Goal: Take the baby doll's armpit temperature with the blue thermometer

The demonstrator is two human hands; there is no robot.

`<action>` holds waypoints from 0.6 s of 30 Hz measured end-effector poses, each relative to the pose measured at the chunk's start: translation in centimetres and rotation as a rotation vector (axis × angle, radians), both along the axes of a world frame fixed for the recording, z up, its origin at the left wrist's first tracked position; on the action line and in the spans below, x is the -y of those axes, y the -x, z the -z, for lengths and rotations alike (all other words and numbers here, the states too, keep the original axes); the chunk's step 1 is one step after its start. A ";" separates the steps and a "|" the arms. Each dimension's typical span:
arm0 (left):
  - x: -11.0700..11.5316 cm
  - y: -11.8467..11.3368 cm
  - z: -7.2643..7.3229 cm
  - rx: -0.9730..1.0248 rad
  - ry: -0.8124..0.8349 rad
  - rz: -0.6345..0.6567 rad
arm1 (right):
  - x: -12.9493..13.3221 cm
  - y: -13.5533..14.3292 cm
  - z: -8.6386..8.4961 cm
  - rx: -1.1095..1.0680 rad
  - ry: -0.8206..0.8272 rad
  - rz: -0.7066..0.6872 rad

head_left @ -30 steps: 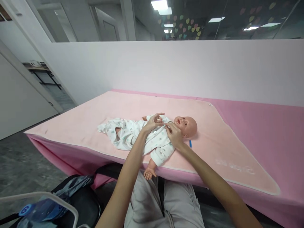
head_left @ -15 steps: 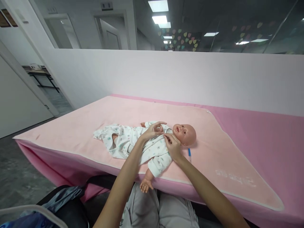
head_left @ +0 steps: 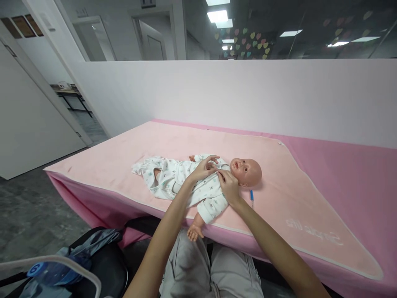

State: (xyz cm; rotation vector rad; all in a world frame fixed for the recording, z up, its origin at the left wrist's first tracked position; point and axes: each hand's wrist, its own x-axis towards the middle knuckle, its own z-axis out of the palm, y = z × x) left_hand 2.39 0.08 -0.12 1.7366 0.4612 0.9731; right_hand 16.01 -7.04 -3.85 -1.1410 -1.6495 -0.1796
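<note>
Head camera shows the doll (head_left: 248, 173) on its back, peach mat (head_left: 294, 203) beneath it; left hand (head_left: 203, 170) and right hand (head_left: 229, 185) touch the doll's shirt (head_left: 207, 189); whether either grip pinches cloth, I cannot tell.

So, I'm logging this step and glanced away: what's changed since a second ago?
Little: the camera view has shifted, and more of the blue-tipped item shows beside the right forearm. Nothing was visibly taken hold of or let go. The left hand and right hand stay at the doll's chest; it lies as before.
</note>
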 end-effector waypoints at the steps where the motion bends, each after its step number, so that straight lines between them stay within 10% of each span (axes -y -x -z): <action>1: 0.3 0.1 0.0 -0.007 -0.009 -0.009 | 0.0 0.0 0.0 0.017 0.012 -0.001; 18: 2.7 0.0 0.5 -0.304 -0.492 -0.444 | 0.1 -0.1 -0.5 -0.022 0.054 -0.045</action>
